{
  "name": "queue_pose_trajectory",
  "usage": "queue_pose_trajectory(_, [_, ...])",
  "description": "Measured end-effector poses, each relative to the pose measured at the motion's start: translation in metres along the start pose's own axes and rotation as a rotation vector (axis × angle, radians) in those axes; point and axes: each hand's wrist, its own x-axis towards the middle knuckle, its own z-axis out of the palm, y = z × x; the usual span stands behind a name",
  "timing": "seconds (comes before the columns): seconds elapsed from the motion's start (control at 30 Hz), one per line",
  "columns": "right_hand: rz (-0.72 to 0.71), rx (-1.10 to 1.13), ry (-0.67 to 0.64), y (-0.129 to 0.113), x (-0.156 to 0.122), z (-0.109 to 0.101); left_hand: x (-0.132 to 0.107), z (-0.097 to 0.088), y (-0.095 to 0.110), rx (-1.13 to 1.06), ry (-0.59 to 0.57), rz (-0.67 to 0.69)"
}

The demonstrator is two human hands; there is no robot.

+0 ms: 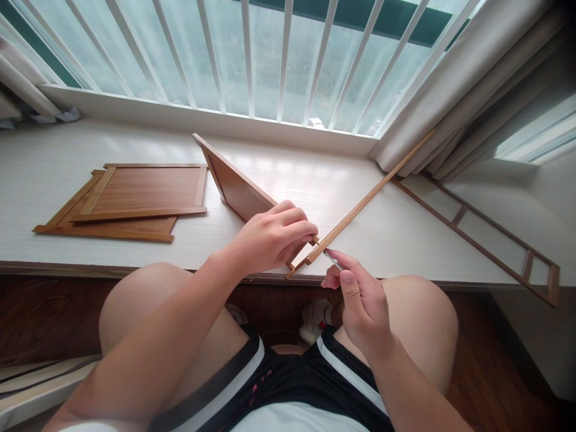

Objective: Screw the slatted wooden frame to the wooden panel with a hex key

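My left hand is closed around the near end of a brown wooden panel, which stands on edge, tilted, on the white ledge. A long narrow wooden frame, seen nearly edge-on, meets the panel's end at an angle. The fingers of my left hand cover part of this joint. In my right hand, between thumb and fingers, is a thin grey metal hex key. Its tip touches the outer side of the narrow frame beside the joint; the exact seat of the tip is hidden.
Two framed wooden panels lie overlapped on the ledge at left. A ladder-like wooden frame rests at right, its near end past the ledge's edge. Barred window and curtains border the ledge. My knees are against its front.
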Motion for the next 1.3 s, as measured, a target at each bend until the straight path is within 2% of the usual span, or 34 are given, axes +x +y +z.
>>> queue_pose_trajectory(0.13, [0.023,0.05,0.083,-0.002,0.004,0.005,0.001,-0.001,0.002,-0.016,0.005,0.001])
queue_pose_trajectory(0.33, [-0.056,0.211,0.115,-0.003,0.008,0.01,0.0,-0.001,0.003,-0.02,0.002,0.006])
queue_pose_trajectory(0.47, [-0.039,0.13,0.114,0.0,0.008,0.008,0.0,-0.001,0.002,-0.022,0.01,0.009])
queue_pose_trajectory(0.53, [-0.101,0.001,0.118,0.002,0.008,0.006,0.0,-0.001,0.002,-0.028,0.013,0.011])
queue_pose_trajectory(0.63, [-0.269,-0.163,0.137,0.004,0.011,0.005,0.001,0.0,0.003,-0.045,0.012,0.011])
queue_pose_trajectory(0.77, [-0.392,-0.178,0.124,0.003,0.014,0.009,0.001,0.0,0.005,-0.074,0.024,-0.004])
queue_pose_trajectory(0.93, [-0.378,-0.092,0.086,0.0,0.012,0.013,0.0,-0.003,0.008,-0.108,-0.004,-0.013])
queue_pose_trajectory(1.03, [-0.329,0.004,0.037,0.0,0.009,0.014,0.0,-0.002,0.014,-0.081,-0.005,-0.065])
queue_pose_trajectory(1.3, [-0.112,0.371,0.155,0.004,0.005,0.026,0.002,0.003,0.028,0.003,0.038,-0.177])
